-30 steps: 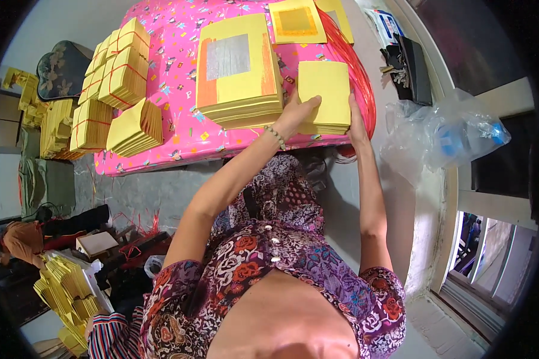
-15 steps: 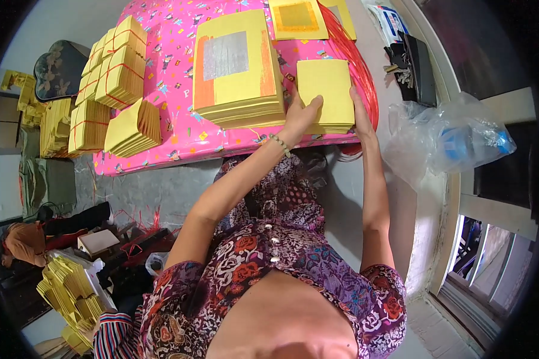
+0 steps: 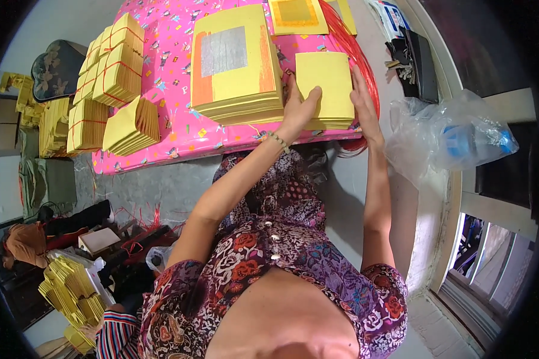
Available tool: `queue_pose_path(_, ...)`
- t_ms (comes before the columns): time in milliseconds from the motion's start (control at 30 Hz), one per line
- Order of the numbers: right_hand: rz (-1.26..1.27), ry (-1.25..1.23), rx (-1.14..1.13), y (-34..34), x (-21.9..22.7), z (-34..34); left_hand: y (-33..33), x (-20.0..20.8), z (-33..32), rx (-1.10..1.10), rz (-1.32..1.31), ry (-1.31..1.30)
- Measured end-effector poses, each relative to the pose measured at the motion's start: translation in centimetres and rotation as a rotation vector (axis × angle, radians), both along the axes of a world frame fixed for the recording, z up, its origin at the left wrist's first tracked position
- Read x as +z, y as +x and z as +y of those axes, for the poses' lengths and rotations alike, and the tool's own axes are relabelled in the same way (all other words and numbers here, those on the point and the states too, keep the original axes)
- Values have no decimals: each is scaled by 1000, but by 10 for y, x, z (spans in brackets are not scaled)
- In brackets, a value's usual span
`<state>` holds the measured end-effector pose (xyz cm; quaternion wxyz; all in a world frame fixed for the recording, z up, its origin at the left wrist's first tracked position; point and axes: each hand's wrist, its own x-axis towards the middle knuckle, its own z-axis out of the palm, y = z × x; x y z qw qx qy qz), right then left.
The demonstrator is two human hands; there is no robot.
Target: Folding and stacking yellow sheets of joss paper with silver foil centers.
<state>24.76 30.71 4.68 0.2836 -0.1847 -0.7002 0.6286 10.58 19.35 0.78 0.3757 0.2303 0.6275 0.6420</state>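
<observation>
A small stack of plain yellow paper sheets (image 3: 324, 78) lies at the table's near right, between my two hands. My left hand (image 3: 299, 109), with a beaded bracelet at its wrist, grips the stack's left side, thumb over the top sheet and fingers along the edge. Alongside the right edge is my right hand (image 3: 366, 109), its fingers stretched out and slightly spread. Whether its fingertips touch the paper I cannot tell. Just left of my left hand stands a larger, thicker stack of yellow paper (image 3: 229, 96) with a silver square and orange bands on top.
Red-tied yellow bundles (image 3: 120, 60) and a loose folded bundle (image 3: 132, 127) sit on the pink patterned table cover (image 3: 170, 128). Red strands (image 3: 365, 66) run down the right side. A plastic bag (image 3: 425, 137) is beyond. At lower left, another person's striped sleeve (image 3: 117, 335) shows near yellow bundles.
My right hand has loosened, its fingers straightening along the stack's right edge. The small stack has shifted slightly away from me, while my left hand keeps its grip.
</observation>
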Motion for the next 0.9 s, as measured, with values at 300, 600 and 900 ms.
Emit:
queue_pose_path(300,-170,485,-136,20,-9,-39,-1,17,-4,-25,-102,95)
queue_pose_path(600,-190,571,-192,19,-17,-40,1,28,-5,2,-135,76)
queue_pose_path(900,-167,545,-204,18,-23,-38,0,25,-5,-34,-130,87)
